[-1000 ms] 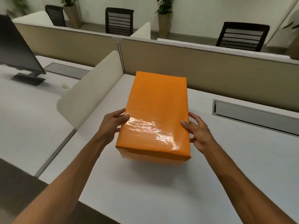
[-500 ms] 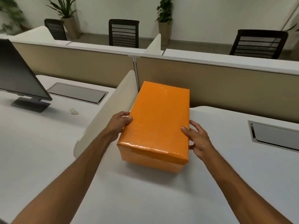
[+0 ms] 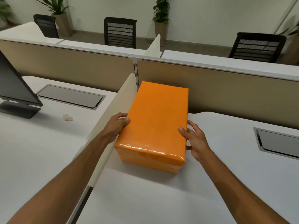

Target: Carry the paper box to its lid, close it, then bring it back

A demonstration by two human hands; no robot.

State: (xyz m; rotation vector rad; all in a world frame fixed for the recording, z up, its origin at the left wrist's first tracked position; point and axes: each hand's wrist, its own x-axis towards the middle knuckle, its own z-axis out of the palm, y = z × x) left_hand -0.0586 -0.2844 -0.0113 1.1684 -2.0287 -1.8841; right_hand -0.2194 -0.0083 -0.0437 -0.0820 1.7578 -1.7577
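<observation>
The orange paper box (image 3: pixel 155 120), closed with its glossy lid on, sits between the two hands over the white surface (image 3: pixel 161 199). Whether its base touches the surface or hangs just above it cannot be told; a soft shadow lies under its near end. The left hand (image 3: pixel 115 126) presses against the box's left long side, thumb tip on the top edge, the other fingers hidden behind the side. The right hand (image 3: pixel 196 139) presses against the box's right long side, thumb resting on the top near the edge, fingers spread down the wall. Both hands are clamped on the box from opposite sides, wrists near its front half.

Just left of the box stands a cream curved divider panel (image 3: pixel 113 113), running from the box's far left corner toward the viewer; the left forearm crosses over it. Behind the box rises a tan partition wall (image 3: pixel 226 91), close to the box's far end. Left of the box, beyond the divider, lie a crumpled bit of white paper (image 3: pixel 67 117), a grey cable hatch (image 3: pixel 71 96) and a dark monitor (image 3: pixel 14 88) on its stand. Right of the box another cable hatch (image 3: pixel 278 143) is set into the surface. Beyond the partition, behind the box, stand black mesh chairs (image 3: pixel 120 32) and potted plants (image 3: pixel 160 15) by the wall.
</observation>
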